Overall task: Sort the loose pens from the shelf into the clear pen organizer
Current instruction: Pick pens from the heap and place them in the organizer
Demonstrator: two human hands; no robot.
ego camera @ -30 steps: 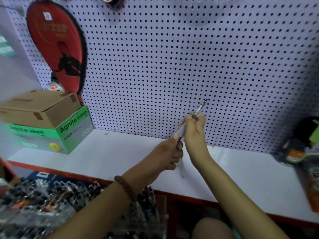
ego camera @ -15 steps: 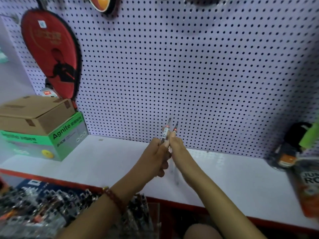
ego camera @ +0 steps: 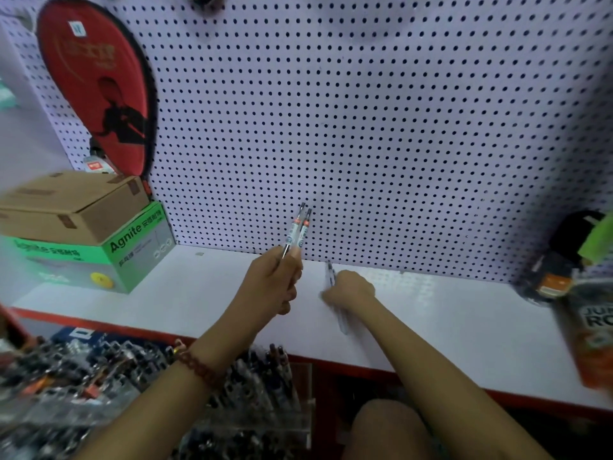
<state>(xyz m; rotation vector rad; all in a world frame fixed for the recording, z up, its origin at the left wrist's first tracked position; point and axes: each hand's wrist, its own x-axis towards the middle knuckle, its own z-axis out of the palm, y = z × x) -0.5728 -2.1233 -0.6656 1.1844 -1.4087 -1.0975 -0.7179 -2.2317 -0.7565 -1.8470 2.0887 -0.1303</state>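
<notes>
I note a red paddle case (ego camera: 96,88) hung on the pegboard (ego camera: 365,127), a cardboard box (ego camera: 73,204) stacked on a green Agnite box (ego camera: 99,260), orange packaging (ego camera: 593,346) far right.

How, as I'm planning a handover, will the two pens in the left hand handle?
Likely stiff and light: the two pens stand straight above the left hand, pinched low down. Their slim round barrels would probably roll on the flat white shelf.
</notes>
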